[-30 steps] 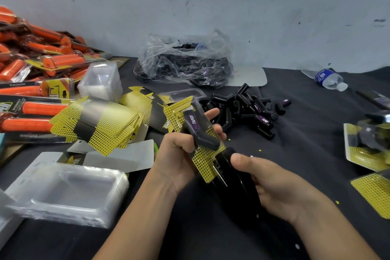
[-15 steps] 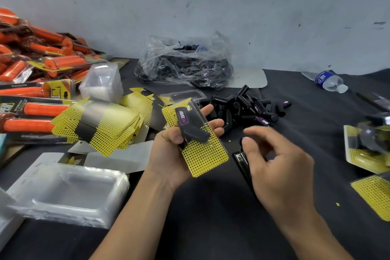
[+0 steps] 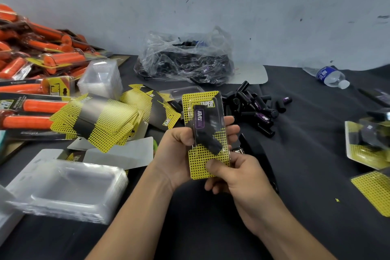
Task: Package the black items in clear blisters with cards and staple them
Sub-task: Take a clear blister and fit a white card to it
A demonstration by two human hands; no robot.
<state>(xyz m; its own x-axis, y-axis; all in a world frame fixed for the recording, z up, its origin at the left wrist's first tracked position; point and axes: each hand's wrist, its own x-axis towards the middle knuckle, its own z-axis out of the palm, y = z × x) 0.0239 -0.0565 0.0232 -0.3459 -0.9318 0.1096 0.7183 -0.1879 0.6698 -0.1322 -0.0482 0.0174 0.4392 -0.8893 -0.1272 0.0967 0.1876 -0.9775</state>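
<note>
Gripping the carded blister pack [image 3: 205, 133] upright between them, the left hand [image 3: 180, 154] clasps its middle while the right hand [image 3: 238, 177] pinches its bottom edge; black stapler [image 3: 252, 146] lies just beyond, nearer the right

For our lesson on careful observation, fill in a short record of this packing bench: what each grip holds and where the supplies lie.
Left grip: holds the carded blister pack, thumb in front, fingers behind
Right grip: thumb pinches the pack's lower edge
Pack contents: one black item with a purple label
Stapler: lies behind right grip, unheld
Loose black items: heap beyond the pack
Cards: fanned stack, left
Empty blisters: stack, near left
</note>
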